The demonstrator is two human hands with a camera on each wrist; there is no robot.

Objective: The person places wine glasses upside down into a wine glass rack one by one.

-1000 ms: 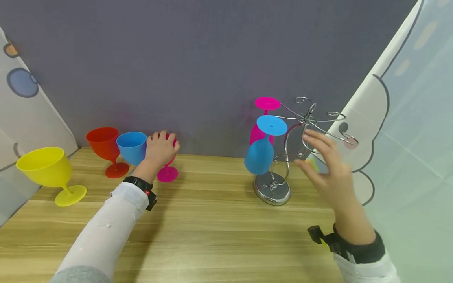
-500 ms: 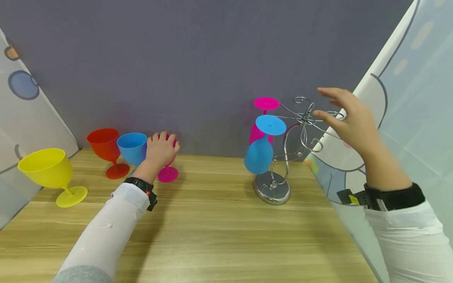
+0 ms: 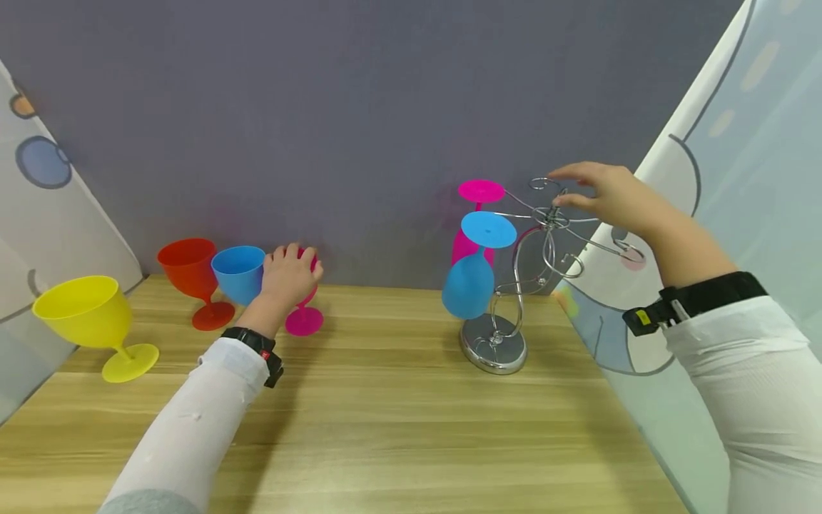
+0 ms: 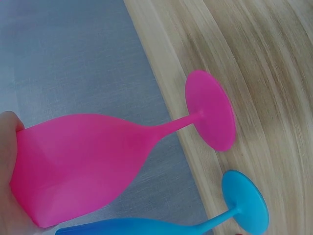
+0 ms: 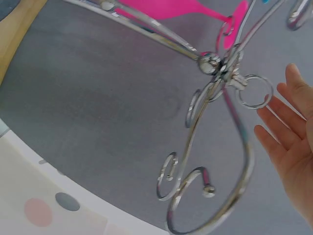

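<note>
My left hand (image 3: 285,278) grips the bowl of a pink goblet (image 3: 304,321) standing upright at the table's back edge; the fingers lie over its rim. In the left wrist view that pink goblet (image 4: 83,164) shows nearly whole, with only part of the hand (image 4: 10,171) at its rim. My right hand (image 3: 616,196), fingers extended and thumb apart, is at the top of a chrome goblet rack (image 3: 493,350). In the right wrist view, the right hand (image 5: 293,142) is beside the rack's small top ring (image 5: 255,92); contact is unclear.
A hanging pink goblet (image 3: 480,191) and a hanging blue goblet (image 3: 469,285) are upside down on the rack's left arms. At left stand a yellow goblet (image 3: 86,314), a red goblet (image 3: 188,268) and a blue goblet (image 3: 239,275). A grey panel (image 3: 385,143) rises behind.
My right hand has risen from beside the rack's front right, swung out to the right, then come back left to its top. The left hand has stayed on the pink goblet.
</note>
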